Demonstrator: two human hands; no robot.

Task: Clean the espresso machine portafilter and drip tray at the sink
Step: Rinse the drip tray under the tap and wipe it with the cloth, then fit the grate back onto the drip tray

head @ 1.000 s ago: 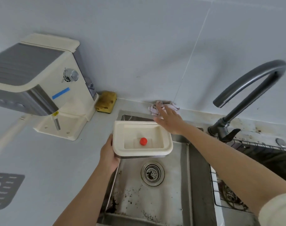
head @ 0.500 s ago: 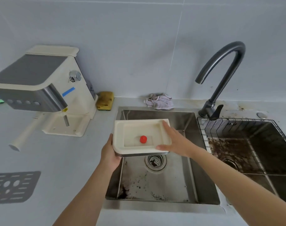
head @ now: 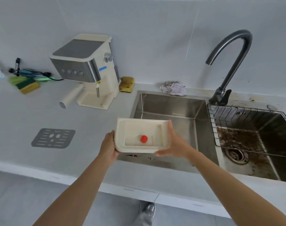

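The left hand (head: 108,147) and right hand (head: 174,144) each grip an end of the cream plastic drip tray (head: 130,128) over the stainless steel sink (head: 171,108), apparently not yet rinsed, and the cream-handled portafilter (head: 70,97) remains to be cleaned.

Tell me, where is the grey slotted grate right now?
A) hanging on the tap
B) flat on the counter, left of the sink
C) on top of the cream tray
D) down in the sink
B: the grate lies flat on the counter left of the sink, apart from the drip tray.
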